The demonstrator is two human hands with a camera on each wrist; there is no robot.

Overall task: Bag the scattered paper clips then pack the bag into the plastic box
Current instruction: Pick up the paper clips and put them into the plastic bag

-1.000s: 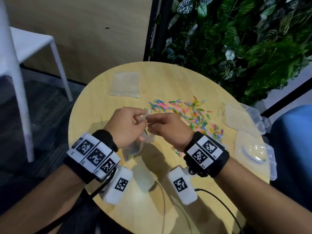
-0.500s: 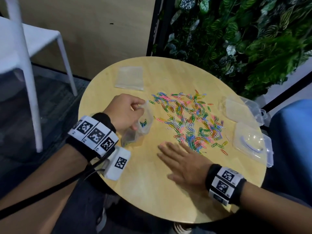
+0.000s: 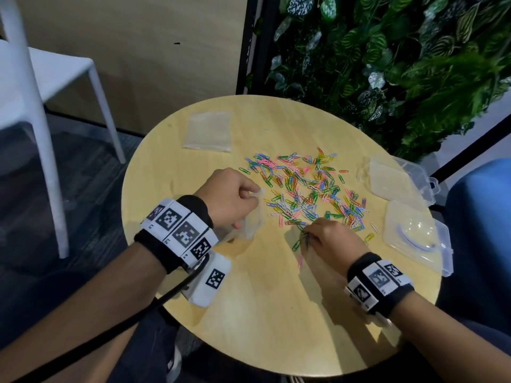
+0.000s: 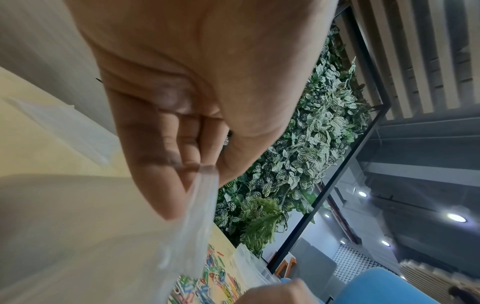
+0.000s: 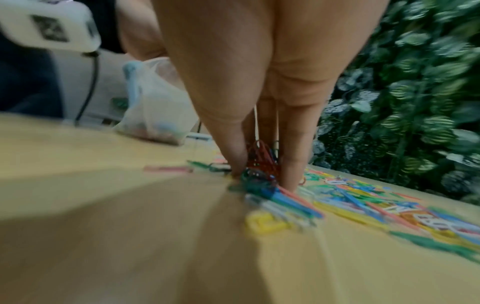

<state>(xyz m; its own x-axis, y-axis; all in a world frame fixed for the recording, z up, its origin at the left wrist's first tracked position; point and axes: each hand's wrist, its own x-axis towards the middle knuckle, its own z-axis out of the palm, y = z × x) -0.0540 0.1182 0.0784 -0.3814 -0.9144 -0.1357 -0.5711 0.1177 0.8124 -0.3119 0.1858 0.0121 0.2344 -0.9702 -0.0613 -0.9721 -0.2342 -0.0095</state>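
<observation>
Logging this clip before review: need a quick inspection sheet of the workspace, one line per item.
Surface: round wooden table, light finish.
Job's things: coloured paper clips scattered mid-table; clear plastic bag with a few clips inside; open clear plastic box at the right edge.
Clutter: flat spare bag at the far side; second clear box behind the first.
Grippers: left hand pinches the bag's mouth; right hand fingers pinch a bunch of clips at the table.
Cables: black cable from the left wrist unit.
Surroundings: white chair, wood panel wall, plant wall.
</observation>
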